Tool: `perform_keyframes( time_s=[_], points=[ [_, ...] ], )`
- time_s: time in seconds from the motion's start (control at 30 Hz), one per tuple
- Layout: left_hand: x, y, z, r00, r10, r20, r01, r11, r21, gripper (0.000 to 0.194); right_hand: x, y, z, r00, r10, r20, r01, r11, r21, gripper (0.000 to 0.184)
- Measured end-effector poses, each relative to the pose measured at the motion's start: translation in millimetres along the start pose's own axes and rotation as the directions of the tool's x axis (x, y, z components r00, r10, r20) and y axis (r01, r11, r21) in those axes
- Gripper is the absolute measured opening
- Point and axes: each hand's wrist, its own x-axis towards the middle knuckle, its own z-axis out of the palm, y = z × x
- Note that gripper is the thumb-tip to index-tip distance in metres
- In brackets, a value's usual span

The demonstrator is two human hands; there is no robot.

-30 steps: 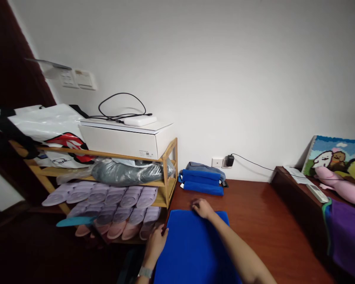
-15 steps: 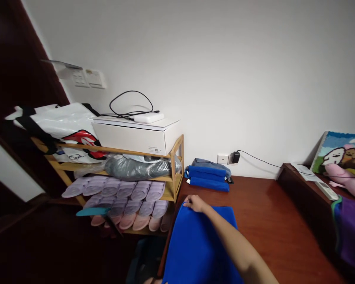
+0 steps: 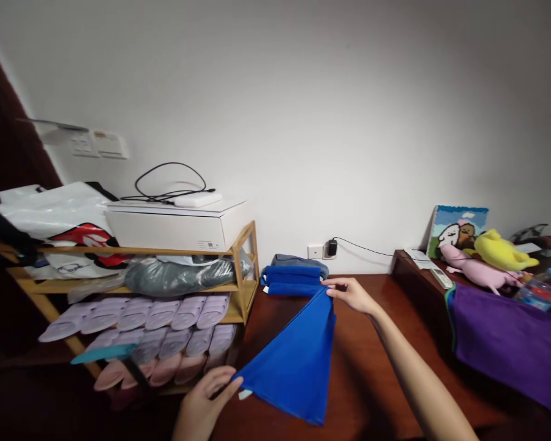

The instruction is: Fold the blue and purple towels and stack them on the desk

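Observation:
A bright blue cloth towel point(image 3: 294, 367) hangs in a lopsided triangle above the reddish-brown wooden table point(image 3: 376, 392). My right hand point(image 3: 351, 295) pinches its upper corner between fingers and thumb, close to the folded blue towels point(image 3: 290, 280) by the wall. My left hand point(image 3: 206, 398) grips a lower corner at the table's near left edge. A small white tag point(image 3: 245, 394) shows at the towel's lower edge. The towel's lowest corner hangs free.
A bamboo shelf point(image 3: 245, 275) stands left of the table, holding several lilac and pink slippers point(image 3: 138, 315) and a white box point(image 3: 165, 226). A purple towel point(image 3: 509, 349) lies at right, and plush toys point(image 3: 500, 251) sit on a dark ledge.
The blue towel, flat on the table before, is now lifted and spread between both hands. My left hand has come back into view. The view has turned to the right and pulled back.

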Motion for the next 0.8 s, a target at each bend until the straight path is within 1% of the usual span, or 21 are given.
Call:
perform_keyframes(
  time_s=[0.03,0.1,0.17,0.2,0.27,0.33,0.4,0.5,0.63,0.7,0.73,0.8],
  points=[
    [8,17,-7.2,0.998,0.01,0.058,-0.005,0.996,-0.093,0.08,-11,-11,-13,1.0,-0.002,-0.025,0.002,1.0,0.005,0.053],
    [20,50,-18.7,0.985,0.015,0.174,0.025,0.974,-0.224,0.079,-32,-31,-33,0.996,-0.012,-0.086,0.013,1.0,0.018,0.047],
    [28,81,-24.5,0.969,0.018,0.246,0.063,0.945,-0.32,0.078,-50,-45,-47,0.987,-0.019,-0.157,0.026,0.999,0.046,0.044],
    [30,96,-24.9,0.966,0.024,0.257,0.076,0.926,-0.371,0.078,-58,-50,-53,0.981,-0.019,-0.193,0.032,0.998,0.063,0.044],
    [32,124,-21.5,0.97,0.038,0.238,0.082,0.878,-0.472,0.077,-74,-57,-61,0.966,-0.011,-0.259,0.037,0.995,0.097,0.044],
    [30,149,-13.9,0.977,0.05,0.205,0.074,0.83,-0.552,0.071,-89,-59,-67,0.95,0.002,-0.312,0.036,0.992,0.118,0.044],
    [25,169,-5.0,0.98,0.055,0.19,0.073,0.791,-0.608,0.064,-105,-60,-72,0.932,0.013,-0.363,0.036,0.991,0.128,0.044],
    [13,187,5.6,0.982,0.044,0.182,0.09,0.741,-0.665,0.062,-133,-59,-78,0.901,0.014,-0.434,0.038,0.993,0.111,0.044],
    [-1,194,12.3,0.989,0.034,0.144,0.078,0.704,-0.706,0.059,-174,-60,-85,0.864,-0.003,-0.504,0.027,0.999,0.04,0.042],
    [0,192,18.9,0.991,0.043,0.128,0.064,0.688,-0.723,0.057,-187,-57,-89,0.846,-0.008,-0.533,0.015,1.0,0.009,0.04],
    [5,190,25.3,0.99,0.052,0.13,0.059,0.686,-0.725,0.056,-191,-52,-91,0.837,-0.006,-0.547,0.007,1.0,-0.001,0.04],
    [21,182,47.2,0.985,0.085,0.148,0.047,0.701,-0.712,0.055,-189,-33,-95,0.819,0.009,-0.573,-0.016,1.0,-0.007,0.04]
  ],
)
